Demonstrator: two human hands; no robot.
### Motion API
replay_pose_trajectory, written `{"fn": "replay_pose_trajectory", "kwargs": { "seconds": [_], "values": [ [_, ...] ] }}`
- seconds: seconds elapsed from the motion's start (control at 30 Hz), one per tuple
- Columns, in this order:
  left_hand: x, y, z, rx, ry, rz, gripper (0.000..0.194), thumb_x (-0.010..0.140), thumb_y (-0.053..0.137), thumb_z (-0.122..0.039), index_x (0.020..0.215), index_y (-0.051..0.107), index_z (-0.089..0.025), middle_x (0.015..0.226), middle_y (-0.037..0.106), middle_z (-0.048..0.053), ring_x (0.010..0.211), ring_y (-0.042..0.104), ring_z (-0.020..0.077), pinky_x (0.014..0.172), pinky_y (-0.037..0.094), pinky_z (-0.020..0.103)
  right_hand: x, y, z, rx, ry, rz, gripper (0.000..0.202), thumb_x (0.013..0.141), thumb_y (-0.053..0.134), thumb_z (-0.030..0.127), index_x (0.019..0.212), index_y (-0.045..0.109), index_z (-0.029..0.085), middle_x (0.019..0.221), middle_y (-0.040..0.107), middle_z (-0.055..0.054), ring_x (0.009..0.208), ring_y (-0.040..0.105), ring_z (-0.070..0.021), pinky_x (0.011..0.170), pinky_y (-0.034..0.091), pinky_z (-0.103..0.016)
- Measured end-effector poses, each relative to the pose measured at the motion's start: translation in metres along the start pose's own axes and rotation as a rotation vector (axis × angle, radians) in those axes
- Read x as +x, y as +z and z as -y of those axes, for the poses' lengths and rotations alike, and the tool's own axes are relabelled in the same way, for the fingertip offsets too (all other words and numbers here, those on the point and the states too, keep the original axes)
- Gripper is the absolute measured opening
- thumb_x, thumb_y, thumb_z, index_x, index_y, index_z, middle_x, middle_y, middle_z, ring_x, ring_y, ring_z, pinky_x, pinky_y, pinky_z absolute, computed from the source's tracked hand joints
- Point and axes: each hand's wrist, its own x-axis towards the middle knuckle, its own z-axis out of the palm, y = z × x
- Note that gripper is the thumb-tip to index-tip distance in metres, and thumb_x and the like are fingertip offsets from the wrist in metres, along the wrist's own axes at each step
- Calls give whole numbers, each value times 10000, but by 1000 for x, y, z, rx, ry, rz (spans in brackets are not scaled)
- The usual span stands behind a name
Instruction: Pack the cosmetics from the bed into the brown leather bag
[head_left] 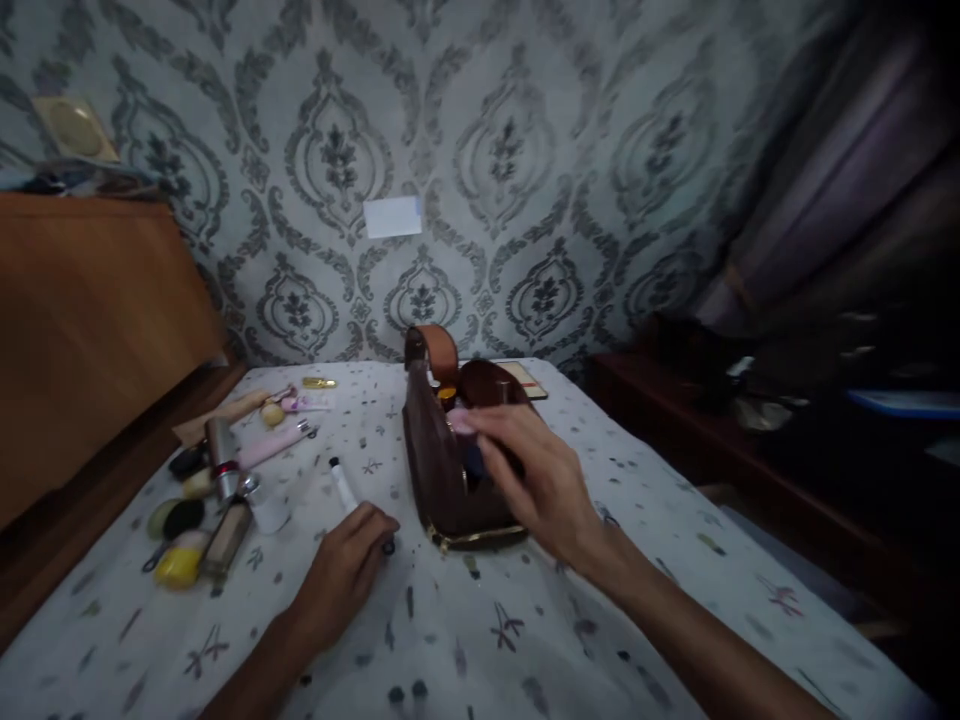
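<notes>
A dark brown bag stands unzipped near the middle of the patterned cloth, with a gold-capped item and other things inside. Over its opening, my right hand is closed, thumb and fingers pinching a small pink item. My left hand rests on the cloth left of the bag, its fingers curled together. Just beyond those fingers lies a white tube with a black cap; whether the hand holds it is hidden.
Cosmetics lie at the left, among them a pink tube, a metallic cylinder, a white bottle and a yellow item. A flat notebook-like item lies behind the bag. A wooden cabinet borders the left side.
</notes>
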Motion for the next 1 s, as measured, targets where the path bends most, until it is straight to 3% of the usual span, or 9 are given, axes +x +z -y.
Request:
{"fn": "replay_pose_trajectory", "kwargs": {
  "seconds": [0.07,0.13,0.23,0.4,0.53,0.67,0.8,0.9,1.0],
  "values": [
    [-2,-5,0,86,31,45,244,967,379,-138,1051,597,-209,940,600,41,819,613,148,728,499,249,-11,18,24,143,-103,114,316,936,472,87,1219,578,181,974,686,-89,908,636,-192,794,526,-321],
    [-4,-10,3,203,54,72,258,957,371,-128,1059,597,-202,939,598,47,817,607,164,718,506,266,-23,43,40,232,-114,276,285,937,466,87,1176,595,174,900,681,-79,822,626,-181,706,520,-286],
    [-9,-20,14,319,51,85,268,929,367,-95,1038,592,-191,909,594,47,808,598,179,701,511,281,-37,90,45,283,48,429,244,956,442,130,1098,633,185,938,682,-81,855,638,-181,765,524,-296],
    [-19,-34,36,352,-7,62,272,881,404,-40,969,596,-211,930,614,32,861,602,172,740,498,272,-33,161,32,236,397,472,246,916,461,132,1075,647,156,1011,689,-102,933,650,-204,871,498,-333],
    [-26,-39,50,365,-73,30,215,911,420,-81,850,582,-209,836,596,19,774,590,167,681,474,263,-22,189,36,127,571,553,301,921,485,221,1187,612,162,1108,655,-121,974,631,-204,892,466,-322],
    [-29,-39,56,379,-95,2,222,933,408,-103,838,581,-205,830,600,26,789,592,171,702,476,270,-21,202,44,40,607,649,409,867,563,236,1273,568,184,1198,614,-131,1054,607,-254,870,450,-340],
    [-28,-40,57,394,-85,5,211,913,426,-81,876,591,-209,871,626,25,826,602,164,721,480,261,-20,215,38,173,652,542,429,807,552,147,1232,589,197,1038,651,-85,954,615,-228,831,446,-326],
    [-29,-40,57,407,-87,16,212,909,433,-81,892,597,-213,899,635,25,838,600,162,735,484,265,-16,228,33,522,887,394,381,759,611,202,1139,612,188,785,618,-2,754,608,-184,698,463,-294],
    [-29,-40,57,422,-103,34,214,906,434,-78,894,598,-215,914,634,25,860,596,166,751,487,275,-13,238,35,935,1145,220,392,710,696,328,1063,610,183,669,562,51,587,564,-140,551,432,-255]
  ]
}}
